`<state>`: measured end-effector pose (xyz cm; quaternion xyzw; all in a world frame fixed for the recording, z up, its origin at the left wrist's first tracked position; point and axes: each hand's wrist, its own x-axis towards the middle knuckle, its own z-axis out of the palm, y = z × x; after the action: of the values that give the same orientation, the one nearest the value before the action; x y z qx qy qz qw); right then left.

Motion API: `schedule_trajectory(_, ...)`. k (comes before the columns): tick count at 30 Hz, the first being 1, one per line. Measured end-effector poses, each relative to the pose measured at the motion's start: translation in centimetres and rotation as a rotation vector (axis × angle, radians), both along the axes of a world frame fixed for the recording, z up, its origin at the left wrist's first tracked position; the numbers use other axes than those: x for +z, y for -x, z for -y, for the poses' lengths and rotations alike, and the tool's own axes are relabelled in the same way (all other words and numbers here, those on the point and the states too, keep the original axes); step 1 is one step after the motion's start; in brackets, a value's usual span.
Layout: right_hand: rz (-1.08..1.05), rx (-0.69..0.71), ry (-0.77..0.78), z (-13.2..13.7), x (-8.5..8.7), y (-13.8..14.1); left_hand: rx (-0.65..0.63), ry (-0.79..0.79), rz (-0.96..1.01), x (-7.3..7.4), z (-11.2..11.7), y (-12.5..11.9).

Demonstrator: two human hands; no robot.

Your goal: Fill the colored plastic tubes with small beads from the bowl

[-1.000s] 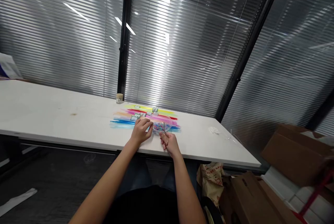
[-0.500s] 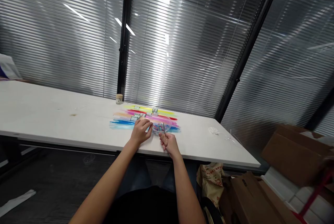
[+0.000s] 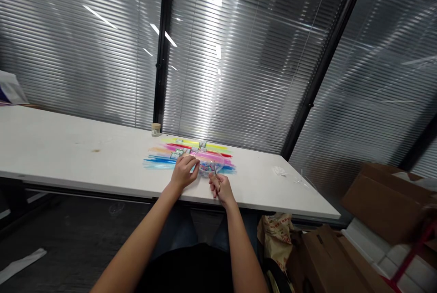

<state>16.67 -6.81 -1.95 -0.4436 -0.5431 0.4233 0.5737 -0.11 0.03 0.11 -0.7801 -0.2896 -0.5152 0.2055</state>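
Note:
Bundles of coloured straws [image 3: 160,161] in blue, orange, pink and yellow lie side by side on the white table [image 3: 68,156]. A clear round bowl [image 3: 220,160] with small coloured pieces sits on top of them. My left hand [image 3: 184,172] is closed at the bowl's left rim, pinching a thin straw end that is too small to make out well. My right hand [image 3: 221,188] grips a small pair of scissors [image 3: 215,170], blades pointing up toward the bowl.
A small cork-lidded jar [image 3: 156,128] stands behind the straws by the black window post. A crumpled clear wrapper [image 3: 280,171] lies to the right. Cardboard boxes [image 3: 382,202] and a paper bag [image 3: 275,238] crowd the floor at the right. Closed blinds fill the back.
Both hands stay at the bowl's near rim with only slight shifts; the scissors' blades have moved a little.

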Motion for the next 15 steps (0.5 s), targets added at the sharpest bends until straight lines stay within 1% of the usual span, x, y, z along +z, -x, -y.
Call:
schedule_trajectory(8, 0.023, 0.014, -0.009, -0.04, -0.13, -0.17, -0.007, -0.009, -0.002, -0.12, -0.15, 0.05)
schedule_trajectory(15, 0.031, 0.028, -0.015, -0.2, -0.47, -0.24, -0.051, -0.05, -0.01, -0.05, -0.05, -0.04)
